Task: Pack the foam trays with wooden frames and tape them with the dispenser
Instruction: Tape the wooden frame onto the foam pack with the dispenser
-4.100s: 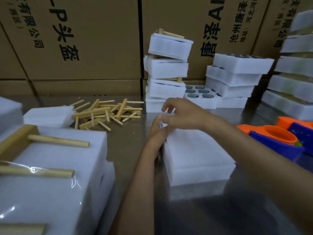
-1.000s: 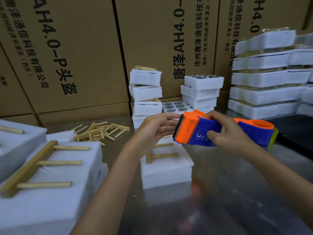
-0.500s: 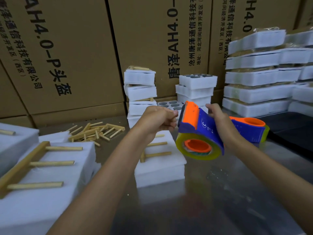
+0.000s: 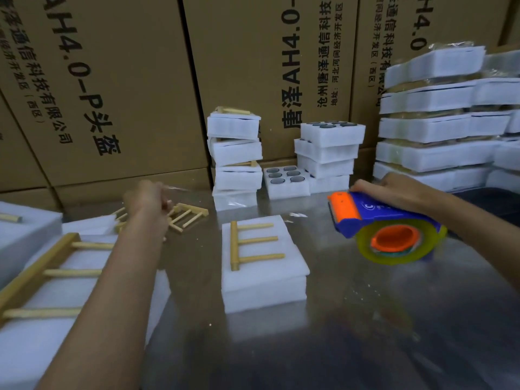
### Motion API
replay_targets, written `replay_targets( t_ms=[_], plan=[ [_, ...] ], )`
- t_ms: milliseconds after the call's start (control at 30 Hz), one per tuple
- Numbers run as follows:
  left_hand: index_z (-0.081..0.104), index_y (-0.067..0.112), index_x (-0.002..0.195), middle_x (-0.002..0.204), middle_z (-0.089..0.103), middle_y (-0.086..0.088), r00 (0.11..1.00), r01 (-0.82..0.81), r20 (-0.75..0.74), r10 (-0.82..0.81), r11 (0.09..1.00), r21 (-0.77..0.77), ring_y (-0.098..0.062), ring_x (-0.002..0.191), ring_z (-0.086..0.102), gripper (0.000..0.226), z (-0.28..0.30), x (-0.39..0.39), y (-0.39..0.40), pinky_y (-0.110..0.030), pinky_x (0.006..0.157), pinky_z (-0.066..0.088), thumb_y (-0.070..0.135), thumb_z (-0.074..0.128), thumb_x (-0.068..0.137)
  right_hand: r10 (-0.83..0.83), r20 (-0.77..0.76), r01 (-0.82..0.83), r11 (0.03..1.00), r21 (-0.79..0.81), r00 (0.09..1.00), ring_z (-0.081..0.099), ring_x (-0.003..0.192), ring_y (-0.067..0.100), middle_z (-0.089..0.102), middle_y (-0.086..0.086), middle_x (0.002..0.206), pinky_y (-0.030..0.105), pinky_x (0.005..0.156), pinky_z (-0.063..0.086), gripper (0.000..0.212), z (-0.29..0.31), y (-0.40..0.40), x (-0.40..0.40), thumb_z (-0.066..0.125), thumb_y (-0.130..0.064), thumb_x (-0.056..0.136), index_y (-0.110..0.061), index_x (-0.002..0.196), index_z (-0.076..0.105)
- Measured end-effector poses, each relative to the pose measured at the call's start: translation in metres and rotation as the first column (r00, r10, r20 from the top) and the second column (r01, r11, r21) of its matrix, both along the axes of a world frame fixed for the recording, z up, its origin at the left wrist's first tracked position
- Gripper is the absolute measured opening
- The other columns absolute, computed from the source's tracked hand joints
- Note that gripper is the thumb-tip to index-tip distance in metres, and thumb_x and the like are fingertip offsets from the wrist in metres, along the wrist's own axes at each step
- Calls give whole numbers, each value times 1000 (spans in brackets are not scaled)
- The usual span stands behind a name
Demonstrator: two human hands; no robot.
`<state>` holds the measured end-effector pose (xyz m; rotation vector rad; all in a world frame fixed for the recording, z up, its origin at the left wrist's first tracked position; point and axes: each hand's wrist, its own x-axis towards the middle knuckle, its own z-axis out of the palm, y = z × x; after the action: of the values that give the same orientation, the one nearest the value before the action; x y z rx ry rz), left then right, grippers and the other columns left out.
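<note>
Foam stacks (image 4: 235, 153) behind (seemingly close)

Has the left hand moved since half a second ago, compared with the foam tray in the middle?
Yes. The left hand has drawn away leftward from above the foam tray, now over the loose wooden frames.

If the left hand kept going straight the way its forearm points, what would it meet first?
Probably the loose wooden frames just beyond the left hand, then the cardboard boxes; depth is uncertain.
</note>
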<state>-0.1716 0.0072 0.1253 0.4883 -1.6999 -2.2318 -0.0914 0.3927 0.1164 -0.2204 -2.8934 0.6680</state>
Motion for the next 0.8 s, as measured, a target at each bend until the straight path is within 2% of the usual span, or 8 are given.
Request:
replay_targets(
  t_ms=[67,167,233,333,467,600,733,800],
  plan=[
    [52,12,79,65,43,-3,1000,11,10,-10,998,-59,-16,55,41,16,-16,-1,8,-27,56,40,10,47,93,-24,60,17,992,122,998,61,68,23,63,8,66,32,63,40,88,3,9,-5,32,-89,75,-14,93,75],
    [49,11,73,74,51,-8,997,-61,-61,44,949,-310,-23,66,47,19,-41,-3,19,-28,58,38,10,60,88,-53,40,46,987,154,998,63,65,20,64,4,57,31,61,42,87,5,11,-15,30,-90,60,-15,67,72],
    [55,8,85,97,60,-19,991,-131,-74,108,842,-523,-32,85,57,7,-60,-5,17,-32,66,44,11,59,90,-48,26,43,984,171,999,64,64,20,63,0,51,30,60,43,85,4,10,-24,32,-91,60,-15,59,71],
    [51,-5,108,121,50,-25,984,-171,-91,153,677,-716,-41,104,54,22,-88,0,14,-40,78,43,6,58,91,-20,15,16,978,208,1000,59,60,15,56,-9,45,27,54,34,67,1,3,-38,40,-86,73,-25,56,60],
    [49,-2,114,122,47,-23,977,-205,-155,148,439,-875,-37,102,52,29,-114,7,15,-38,77,38,3,62,90,10,69,-28,966,257,998,54,59,14,54,-8,51,27,56,34,61,-6,-3,-56,45,-83,78,-27,55,53],
    [62,4,96,101,61,-15,993,66,96,70,345,-936,-31,98,57,17,-142,8,19,-43,83,49,21,64,91,-8,136,-32,956,291,991,56,56,16,58,-4,50,29,58,40,73,-24,-1,-65,41,-89,74,-22,50,60],
    [60,21,111,132,50,-6,986,164,162,-26,99,-981,-26,124,41,18,-161,9,27,-36,99,37,27,50,97,28,106,-54,967,250,994,45,53,5,42,-37,37,24,52,27,58,-40,-5,-60,43,-82,81,-39,44,56],
    [60,30,125,159,20,-3,973,223,218,-71,76,-972,-31,145,16,28,-164,6,23,-47,113,24,33,48,100,28,73,-46,967,252,997,41,53,2,36,-45,38,22,52,26,40,-39,-11,-57,41,-82,82,-72,43,44]
  ],
)
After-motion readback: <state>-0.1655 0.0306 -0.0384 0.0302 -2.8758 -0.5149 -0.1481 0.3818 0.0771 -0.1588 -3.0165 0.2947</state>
